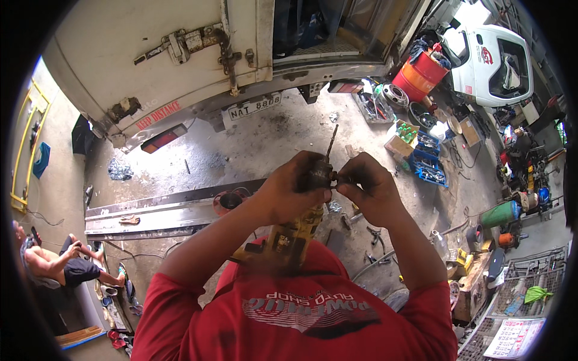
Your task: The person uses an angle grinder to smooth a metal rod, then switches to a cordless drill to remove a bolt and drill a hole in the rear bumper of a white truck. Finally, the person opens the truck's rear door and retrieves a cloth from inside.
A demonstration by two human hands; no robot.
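Note:
My left hand (301,183) is wrapped round the dark chuck (320,175) of a yellow power drill (289,237), held against the front of my red shirt (313,313). A long thin drill bit (331,143) sticks up out of the chuck. My right hand (367,186) is closed at the chuck's right side, thumb and finger pinching a small dark metal piece (335,178) that is too small to name. The drill's lower part is blurred and partly hidden by my left forearm.
A vehicle's rear door (168,78) is ahead, above a long metal beam (150,207). Another person (60,265) sits at left. At right are a red drum (421,75), blue tool trays (428,165), a detached white cab door (487,66), a green cylinder (500,213) and scattered tools (376,253).

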